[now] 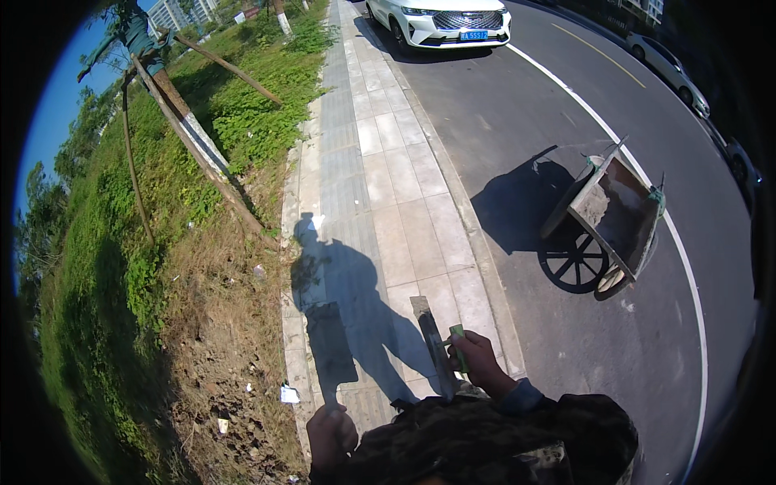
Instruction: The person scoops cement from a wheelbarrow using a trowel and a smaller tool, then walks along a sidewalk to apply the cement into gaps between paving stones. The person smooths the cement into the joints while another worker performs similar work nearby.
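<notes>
My left hand grips the handle of a flat, dark rectangular mortar board, which extends forward over the left part of the pavement. My right hand is closed round the green handle of a plastering trowel. The trowel's long narrow blade is grey and smeared, and it stands edge-on to the left of my fingers. Both tools are held in front of my body, apart from each other. Beneath them runs a tiled pavement, with my shadow falling across it.
A wheeled handcart with grey residue stands tilted on the road at right. Beyond it runs a white line. A white car is at the kerb ahead. On the left, wooden props brace a tree beside rough soil and litter.
</notes>
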Motion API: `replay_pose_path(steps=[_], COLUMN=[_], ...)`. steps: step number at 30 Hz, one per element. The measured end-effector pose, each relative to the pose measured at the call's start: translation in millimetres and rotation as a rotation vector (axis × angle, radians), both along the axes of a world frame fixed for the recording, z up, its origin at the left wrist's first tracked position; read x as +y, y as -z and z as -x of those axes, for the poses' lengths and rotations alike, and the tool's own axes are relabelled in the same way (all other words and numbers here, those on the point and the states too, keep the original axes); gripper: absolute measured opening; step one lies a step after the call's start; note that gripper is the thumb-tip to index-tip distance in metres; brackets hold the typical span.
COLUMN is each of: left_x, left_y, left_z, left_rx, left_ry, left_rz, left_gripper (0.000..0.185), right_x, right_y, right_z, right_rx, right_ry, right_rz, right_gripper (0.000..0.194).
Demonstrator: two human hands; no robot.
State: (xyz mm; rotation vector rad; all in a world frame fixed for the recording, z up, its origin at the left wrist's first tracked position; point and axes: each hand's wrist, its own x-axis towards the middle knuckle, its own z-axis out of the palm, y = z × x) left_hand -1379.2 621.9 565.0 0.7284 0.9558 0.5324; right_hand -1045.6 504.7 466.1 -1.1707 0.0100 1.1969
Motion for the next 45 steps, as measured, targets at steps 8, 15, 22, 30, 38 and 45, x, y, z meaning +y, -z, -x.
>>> replay_pose_path(steps=[8, 15, 22, 30, 38, 45], left_x=[8.8, 47.9, 94.4, 95.6, 41.0, -112.5], left_y=[7.9, 21.4, 30.2, 46.4, 83.5, 58.0], left_z=[-58.4, -62.7, -56.6, -76.4, -94.8, -70.7], left_rx=[-0.138, -0.126, 0.004, 0.106, 0.043, 0.114], left_ry=[0.138, 0.367, 0.691, 1.094, 1.323, 1.509], left_rz=[0.059, -0.013, -0.025, -0.071, -0.048, -0.160], left_gripper=[0.030, 0.036, 0.022, 0.013, 0.029, 0.030], right_x=[-50.6, -71.7, -103.9, -157.5, -229.6, -353.1], right_y=[12.7, -10.7, -16.6, -13.9, -10.0, -6.7], right_z=[-51.8, -26.6, 74.3, 201.6, 284.3, 376.9], right_rx=[-0.039, -0.099, -0.129, -0.081, -0.070, -0.100], right_ry=[0.203, 0.386, 0.645, 1.034, 1.309, 1.457], right_rz=[-0.051, -0.025, 0.008, 0.004, -0.017, 0.006], right_gripper=[0.016, 0.022, 0.024, 0.025, 0.023, 0.025])
